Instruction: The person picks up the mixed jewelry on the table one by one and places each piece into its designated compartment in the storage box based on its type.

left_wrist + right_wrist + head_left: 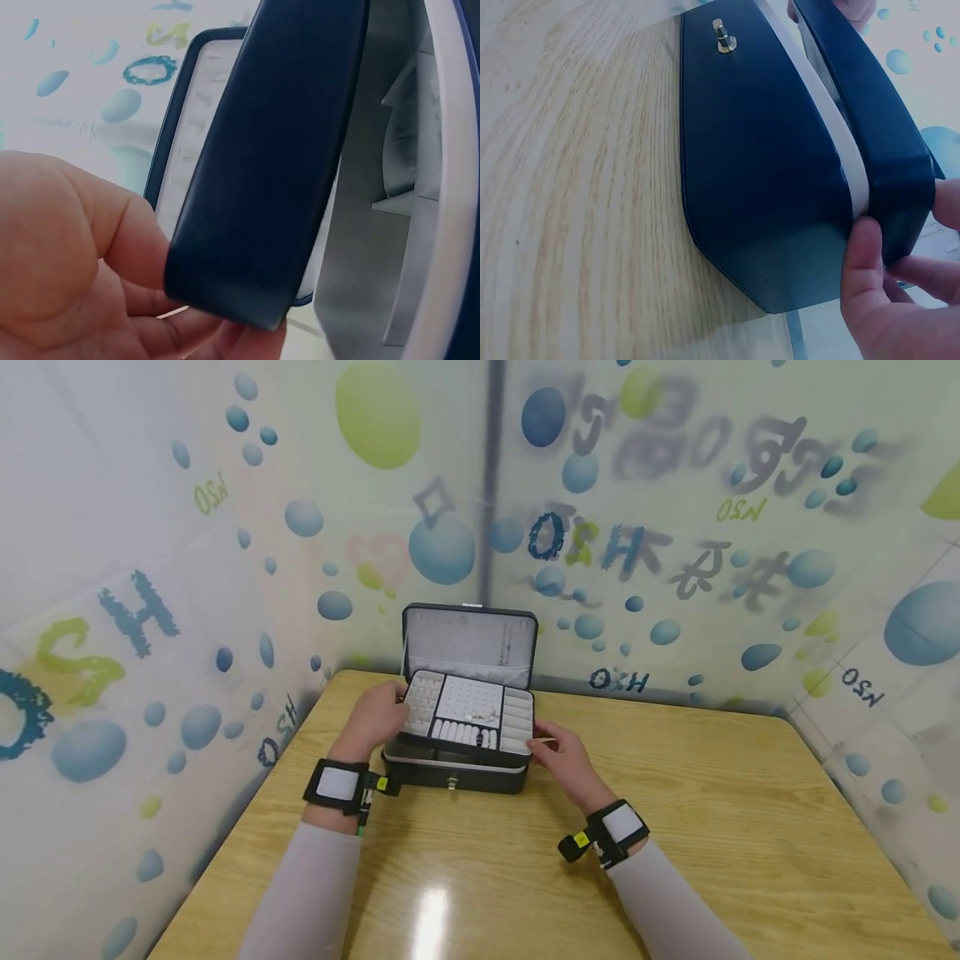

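Observation:
A dark jewelry box [420,772] stands on the table with its lid [468,639] raised. Tilted above its base is a compartment tray [517,718], with white ring rolls, small cells and a dotted panel. My left hand [378,718] grips the tray's left end; in the left wrist view its thumb [135,240] lies against the dark side [262,165] and the fingers go beneath. My right hand [566,760] holds the tray's right end. In the right wrist view, the thumb [864,259] lies at the seam between tray and base. Some right fingertips are hidden.
The wooden table [675,777] extends to the right and in front of the box. A patterned wall covering [675,635] rises close behind the lid. Small pieces of jewelry [480,716] lie on the tray, and a metal clasp [452,782] sits on the base's front.

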`<state>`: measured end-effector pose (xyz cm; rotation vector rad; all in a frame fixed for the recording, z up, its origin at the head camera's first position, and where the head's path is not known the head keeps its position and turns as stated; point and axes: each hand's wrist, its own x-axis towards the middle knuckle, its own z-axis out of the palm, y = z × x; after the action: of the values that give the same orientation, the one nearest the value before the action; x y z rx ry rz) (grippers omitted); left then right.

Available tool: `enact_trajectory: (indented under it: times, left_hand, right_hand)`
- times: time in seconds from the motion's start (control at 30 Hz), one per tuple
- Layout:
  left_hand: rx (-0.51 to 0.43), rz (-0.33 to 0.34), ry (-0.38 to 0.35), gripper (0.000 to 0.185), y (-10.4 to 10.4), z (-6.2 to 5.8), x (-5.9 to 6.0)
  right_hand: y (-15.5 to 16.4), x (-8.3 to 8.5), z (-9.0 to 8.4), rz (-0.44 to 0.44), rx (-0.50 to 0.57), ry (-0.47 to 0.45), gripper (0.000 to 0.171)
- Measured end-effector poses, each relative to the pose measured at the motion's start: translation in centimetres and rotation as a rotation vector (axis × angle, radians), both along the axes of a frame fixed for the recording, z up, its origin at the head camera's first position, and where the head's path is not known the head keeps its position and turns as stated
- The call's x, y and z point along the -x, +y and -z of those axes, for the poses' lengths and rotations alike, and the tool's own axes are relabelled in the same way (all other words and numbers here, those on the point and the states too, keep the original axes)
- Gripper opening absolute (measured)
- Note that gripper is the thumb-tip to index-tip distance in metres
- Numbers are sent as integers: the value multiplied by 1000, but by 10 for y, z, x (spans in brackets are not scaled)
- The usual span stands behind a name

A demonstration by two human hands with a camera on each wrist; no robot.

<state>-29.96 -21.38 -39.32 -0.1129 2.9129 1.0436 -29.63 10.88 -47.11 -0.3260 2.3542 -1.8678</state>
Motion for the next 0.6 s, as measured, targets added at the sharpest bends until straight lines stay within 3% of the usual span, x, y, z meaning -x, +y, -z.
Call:
enact_trajectory:
  times: [0.4, 0.6]
  left_hand:
    - [-18, -8, -32, 47, -9, 3, 4]
    - [-4, -21, -35, 32, -13, 5, 5]
  right_hand:
    - [-2, -1, 2, 9, -39, 34, 46]
    - [-5, -4, 1, 19, -50, 58, 47]
